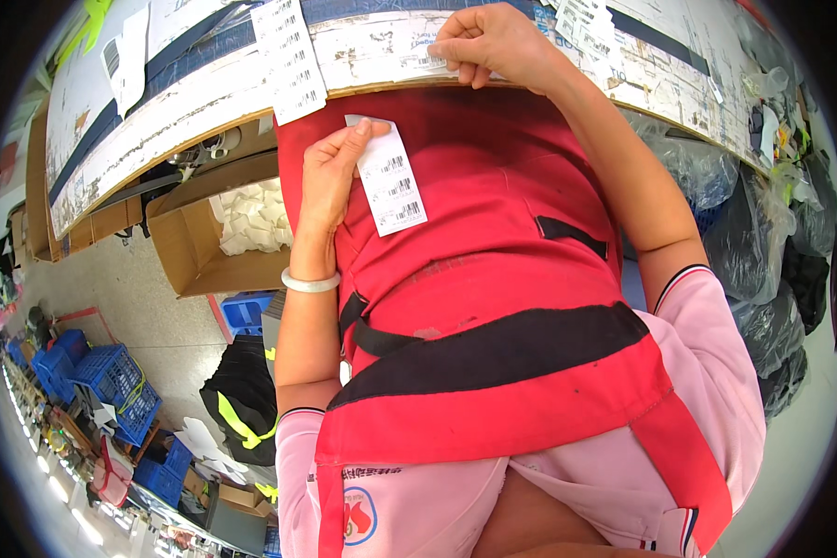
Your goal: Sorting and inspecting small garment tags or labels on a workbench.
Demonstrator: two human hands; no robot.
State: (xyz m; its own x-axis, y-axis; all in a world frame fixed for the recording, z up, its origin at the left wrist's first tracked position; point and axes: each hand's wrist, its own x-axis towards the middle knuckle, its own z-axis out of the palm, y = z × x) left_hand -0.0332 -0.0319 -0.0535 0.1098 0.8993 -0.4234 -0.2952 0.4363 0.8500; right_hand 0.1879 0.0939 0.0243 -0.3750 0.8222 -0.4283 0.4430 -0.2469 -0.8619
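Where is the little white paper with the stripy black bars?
In the head view, the white label is pinched in the left hand, left of centre, in front of the red apron, just below the table edge.

— Which labels do I see near my hands?

— My left hand (330, 177) holds a white rectangular label (391, 181) with black barcodes, in front of the red apron. My right hand (493, 42) pinches another white label (428, 58) lying on the table (205, 98).

— And others?

— A long white label strip (290, 60) hangs over the table edge; an open brown carton (191, 251) stands below, on the floor.
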